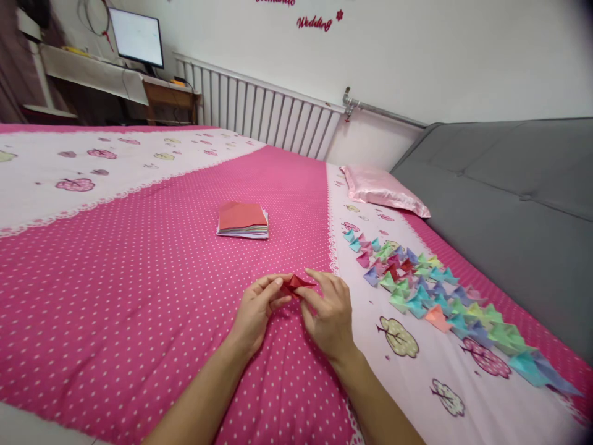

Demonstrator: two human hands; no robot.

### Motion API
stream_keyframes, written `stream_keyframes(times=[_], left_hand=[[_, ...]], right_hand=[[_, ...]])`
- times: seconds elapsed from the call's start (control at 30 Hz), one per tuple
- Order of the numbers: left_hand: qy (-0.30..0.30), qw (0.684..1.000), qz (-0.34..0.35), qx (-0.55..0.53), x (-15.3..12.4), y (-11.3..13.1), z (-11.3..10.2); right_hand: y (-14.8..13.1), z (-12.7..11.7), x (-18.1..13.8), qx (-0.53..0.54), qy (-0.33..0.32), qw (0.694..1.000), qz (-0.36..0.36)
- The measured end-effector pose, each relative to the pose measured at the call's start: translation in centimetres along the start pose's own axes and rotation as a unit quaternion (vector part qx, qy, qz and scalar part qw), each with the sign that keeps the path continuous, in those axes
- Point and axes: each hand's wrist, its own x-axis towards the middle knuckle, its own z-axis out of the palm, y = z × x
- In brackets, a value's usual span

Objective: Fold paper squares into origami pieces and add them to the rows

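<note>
Between my hands is a small red folded paper boat [295, 283], held just above the pink dotted bedspread [152, 296]. The thumb and fingers of my left hand [257, 307] pinch its left end. My right hand [330, 310] has its fingers on the boat's right side, with the index finger raised a little. Parts of the boat are hidden behind the fingers. Beyond my hands lies a stack of coloured paper squares [243, 217], a red sheet on top. To the right, several folded paper boats [438, 316] in many colours stand in rows.
A pink satin pillow [382, 190] rests near the grey padded headboard [514, 179]. Behind the bed are a white radiator [269, 111] and a metal pipe [386, 110]. A desk [99, 77] with a lit monitor [137, 37] stands at the back left.
</note>
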Motion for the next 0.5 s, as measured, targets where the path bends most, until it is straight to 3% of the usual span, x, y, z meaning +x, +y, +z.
stream_keyframes(times=[0.17,0.5], left_hand=[[-0.022,0.998,0.031,0.045,0.10,-0.44,-0.23],[-0.018,0.994,0.037,0.097,0.05,-0.29,-0.26]], right_hand=[[-0.01,0.03,-0.02,0.071,-0.008,0.997,0.021],[-0.49,0.05,0.26,0.246,-0.013,0.955,0.163]])
